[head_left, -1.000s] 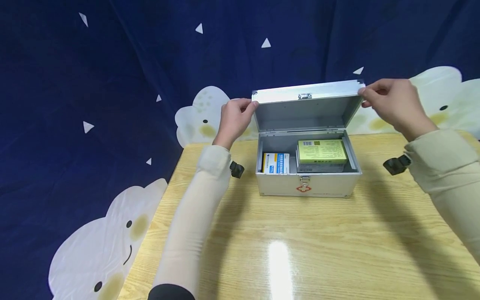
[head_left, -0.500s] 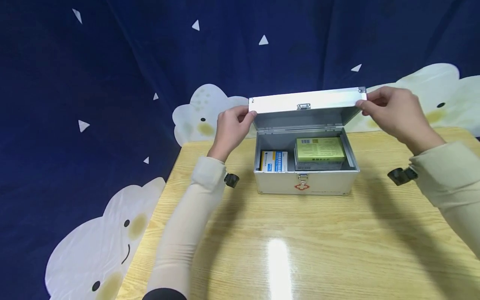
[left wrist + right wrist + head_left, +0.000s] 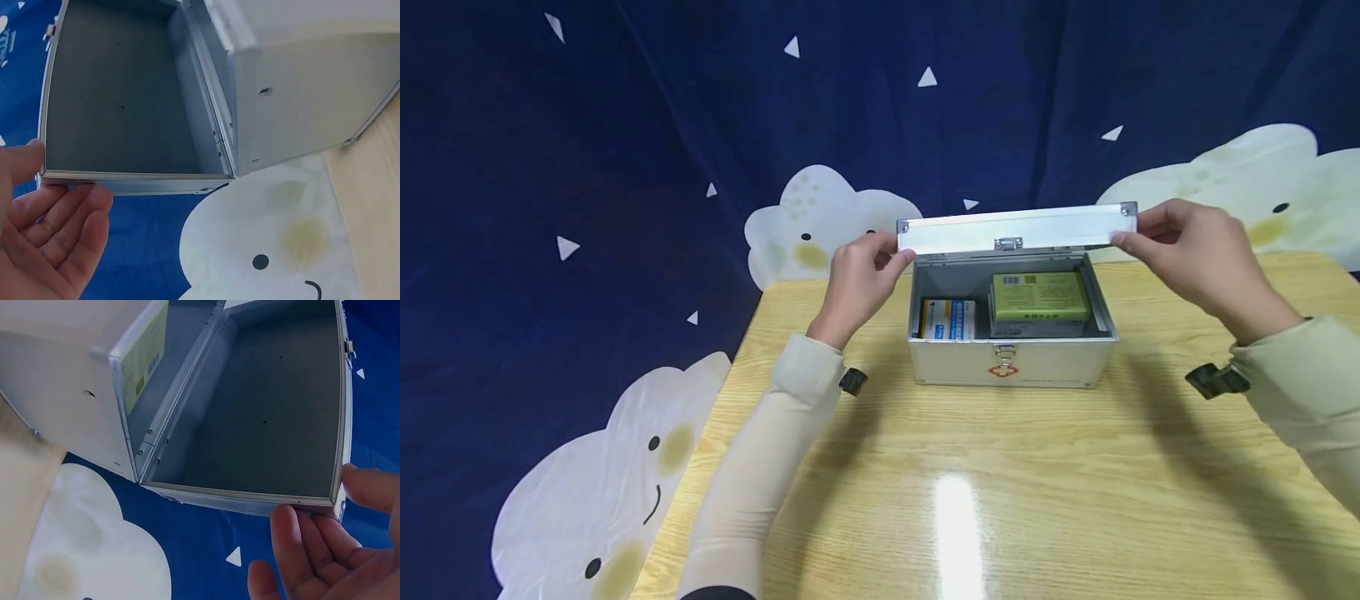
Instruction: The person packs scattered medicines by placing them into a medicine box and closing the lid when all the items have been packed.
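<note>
A silver first-aid box [image 3: 955, 364] with a red cross stands on the table, its hinged lid [image 3: 1030, 230] raised partway. My left hand [image 3: 859, 283] pinches the lid's left front corner between thumb and fingers. At the opposite corner my right hand [image 3: 1198, 254] pinches the lid the same way. Inside the box, a white-and-blue medicine box [image 3: 949, 319] lies at the left and a green medicine box [image 3: 1039, 296] sits on a greyish one at the right. Both wrist views show the lid's bare grey inside [image 3: 119, 94], with thumb and fingers on its edge.
The light wooden table [image 3: 1000, 450] reaches toward me in front of the box. Behind and to the left hangs a dark blue curtain [image 3: 625, 150] with white triangles and cloud figures. The lid's latch [image 3: 1008, 243] hangs at its front middle.
The lid has tilted down and forward from a more upright position. Both hands have come down with it, still pinching its corners. The medicine boxes stay in place.
</note>
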`<state>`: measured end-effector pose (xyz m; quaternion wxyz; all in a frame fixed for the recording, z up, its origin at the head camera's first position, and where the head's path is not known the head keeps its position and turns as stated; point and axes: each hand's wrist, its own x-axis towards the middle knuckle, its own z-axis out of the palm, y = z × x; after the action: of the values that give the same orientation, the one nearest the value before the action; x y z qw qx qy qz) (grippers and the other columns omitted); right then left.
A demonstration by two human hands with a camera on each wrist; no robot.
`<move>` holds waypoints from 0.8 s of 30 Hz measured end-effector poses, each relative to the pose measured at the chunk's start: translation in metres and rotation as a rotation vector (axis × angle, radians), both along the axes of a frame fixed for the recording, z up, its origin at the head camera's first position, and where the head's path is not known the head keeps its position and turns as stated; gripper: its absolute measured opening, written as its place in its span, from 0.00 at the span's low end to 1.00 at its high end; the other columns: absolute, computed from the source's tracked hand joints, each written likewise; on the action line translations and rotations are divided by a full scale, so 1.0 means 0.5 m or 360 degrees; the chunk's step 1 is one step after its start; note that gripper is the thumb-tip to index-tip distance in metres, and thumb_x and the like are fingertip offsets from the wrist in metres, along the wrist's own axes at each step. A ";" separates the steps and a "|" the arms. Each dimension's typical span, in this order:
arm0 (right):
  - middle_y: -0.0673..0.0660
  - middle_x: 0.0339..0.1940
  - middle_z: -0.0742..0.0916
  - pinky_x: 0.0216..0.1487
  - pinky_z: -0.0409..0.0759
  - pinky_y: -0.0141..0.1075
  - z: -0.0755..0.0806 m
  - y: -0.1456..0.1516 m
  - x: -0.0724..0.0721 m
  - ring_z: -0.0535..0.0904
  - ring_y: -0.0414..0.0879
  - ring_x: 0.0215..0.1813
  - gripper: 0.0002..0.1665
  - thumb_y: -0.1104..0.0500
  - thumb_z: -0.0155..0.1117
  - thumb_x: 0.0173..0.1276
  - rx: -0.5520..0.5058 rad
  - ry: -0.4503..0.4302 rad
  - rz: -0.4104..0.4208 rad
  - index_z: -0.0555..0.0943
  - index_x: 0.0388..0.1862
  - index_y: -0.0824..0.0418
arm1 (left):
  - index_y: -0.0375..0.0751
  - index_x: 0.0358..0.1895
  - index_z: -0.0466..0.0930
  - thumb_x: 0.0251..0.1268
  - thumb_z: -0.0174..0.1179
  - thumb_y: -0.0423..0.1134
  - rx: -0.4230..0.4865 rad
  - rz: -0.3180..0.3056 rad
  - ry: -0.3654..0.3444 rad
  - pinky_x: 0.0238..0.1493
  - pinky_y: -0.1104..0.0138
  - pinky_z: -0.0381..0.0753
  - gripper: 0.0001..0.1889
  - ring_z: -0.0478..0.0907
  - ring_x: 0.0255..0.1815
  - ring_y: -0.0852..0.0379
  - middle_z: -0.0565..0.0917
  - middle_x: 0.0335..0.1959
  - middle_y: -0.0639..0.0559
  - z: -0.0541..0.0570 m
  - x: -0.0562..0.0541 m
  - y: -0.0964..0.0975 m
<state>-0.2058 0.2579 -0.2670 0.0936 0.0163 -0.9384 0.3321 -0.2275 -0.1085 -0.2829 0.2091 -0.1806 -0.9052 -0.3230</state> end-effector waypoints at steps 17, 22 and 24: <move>0.62 0.38 0.89 0.26 0.71 0.21 -0.049 -0.001 0.058 0.70 0.16 0.27 0.27 0.44 0.69 0.64 -0.0084 0.0073 0.0004 0.81 0.48 0.65 | 0.35 0.43 0.86 0.63 0.68 0.40 0.0116 -0.0028 0.0047 0.45 0.62 0.87 0.12 0.87 0.36 0.52 0.89 0.40 0.43 -0.048 0.059 -0.007; 0.30 0.26 0.80 0.26 0.72 0.19 -0.061 0.000 0.068 0.72 0.16 0.27 0.25 0.45 0.71 0.63 -0.0133 0.0096 -0.0006 0.81 0.46 0.64 | 0.36 0.45 0.86 0.62 0.69 0.40 0.0121 -0.0034 0.0077 0.44 0.63 0.86 0.12 0.87 0.35 0.53 0.89 0.41 0.45 -0.063 0.073 -0.008; 0.24 0.24 0.76 0.26 0.71 0.19 -0.067 -0.001 0.071 0.72 0.16 0.27 0.24 0.46 0.72 0.63 -0.0142 0.0100 -0.0005 0.81 0.46 0.64 | 0.36 0.45 0.86 0.62 0.69 0.40 0.0123 -0.0031 0.0092 0.44 0.63 0.86 0.12 0.87 0.34 0.53 0.89 0.41 0.45 -0.069 0.077 -0.008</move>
<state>-0.1701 0.2573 -0.3003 0.1240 0.0210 -0.9194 0.3727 -0.1891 -0.1124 -0.3175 0.2389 -0.1906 -0.8838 -0.3543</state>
